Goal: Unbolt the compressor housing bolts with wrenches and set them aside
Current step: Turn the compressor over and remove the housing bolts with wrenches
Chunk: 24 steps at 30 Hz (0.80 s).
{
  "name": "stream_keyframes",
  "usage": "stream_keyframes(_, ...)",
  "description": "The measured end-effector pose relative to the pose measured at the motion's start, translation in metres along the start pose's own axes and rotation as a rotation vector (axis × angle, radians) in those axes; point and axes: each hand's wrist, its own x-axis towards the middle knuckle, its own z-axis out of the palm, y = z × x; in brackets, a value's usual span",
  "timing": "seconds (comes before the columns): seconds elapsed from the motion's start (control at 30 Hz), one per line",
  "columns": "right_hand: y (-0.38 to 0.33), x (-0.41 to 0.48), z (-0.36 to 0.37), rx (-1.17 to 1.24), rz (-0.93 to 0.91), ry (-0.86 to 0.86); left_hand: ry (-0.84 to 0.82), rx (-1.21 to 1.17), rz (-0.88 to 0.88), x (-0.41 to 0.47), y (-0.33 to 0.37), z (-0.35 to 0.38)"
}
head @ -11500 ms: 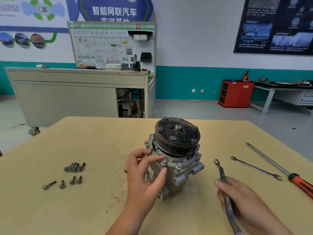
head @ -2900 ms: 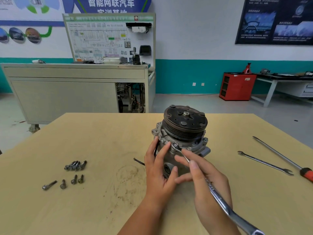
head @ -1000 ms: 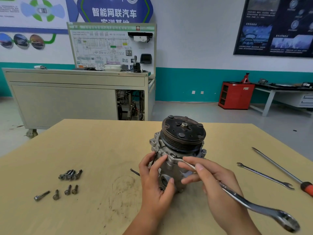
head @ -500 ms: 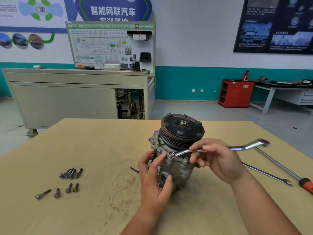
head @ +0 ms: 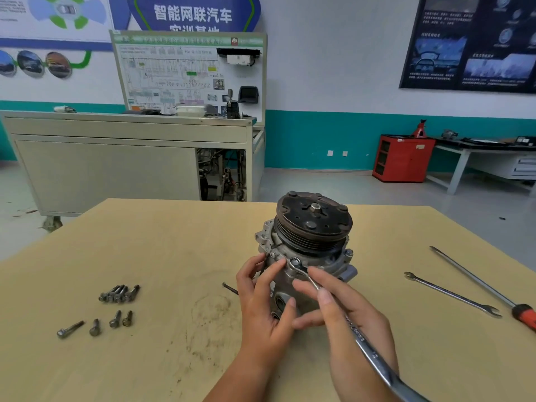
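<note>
Holding the compressor (head: pixel 313 245) upright on the table (head: pixel 145 242) with the left hand (head: pixel 264 303): forearm up from the near edge, palm against the housing's left flank, fingers curled round it with tips up at the flange, thumb pressed low on the near face.

Pinching a ring wrench (head: pixel 362 340) with the right hand (head: pixel 348 314): wrist low, thumb on top of the shank, fingers reaching forward beneath it toward the housing. Ring end set on the housing flange, just beyond the right fingertips and beside the left ones; handle slanting back past the right wrist.

Well to the left of the left fingers, loose in two groups on the table: bolts (head: pixel 119 294). Just left of them, a thin dark rod (head: pixel 230 288). Well to the right of the right fingers, lying flat: a spare wrench (head: pixel 449 294) and a red-handled screwdriver (head: pixel 475 281).
</note>
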Motion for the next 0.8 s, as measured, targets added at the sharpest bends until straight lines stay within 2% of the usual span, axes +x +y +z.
stream_keyframes(0.1,-0.001,0.004,-0.005,-0.036,-0.007,-0.019,0.003,0.011,0.000,0.000,0.000,0.000)
stream_keyframes(0.17,-0.003,0.018,-0.018,0.026,0.071,-0.033,0.005,0.019,0.012,0.000,-0.001,0.000)
stream_keyframes(0.3,-0.004,0.053,-0.051,0.212,0.243,-0.202,0.006,-0.001,-0.007,0.002,0.001,0.001)
stream_keyframes(0.4,-0.007,0.070,-0.054,0.212,0.158,-0.281,0.002,-0.022,-0.026,0.002,0.003,0.000)
stream_keyframes(0.53,-0.009,0.046,-0.058,0.338,0.028,-0.225,0.023,-0.033,-0.039,0.002,0.003,0.002)
stream_keyframes(0.67,-0.003,0.015,-0.038,0.155,-0.030,-0.060,0.032,-0.031,-0.035,0.002,0.004,0.003)
stream_keyframes(0.8,-0.004,0.006,-0.012,0.114,0.005,-0.013,0.015,-0.011,-0.033,0.002,0.004,0.001)
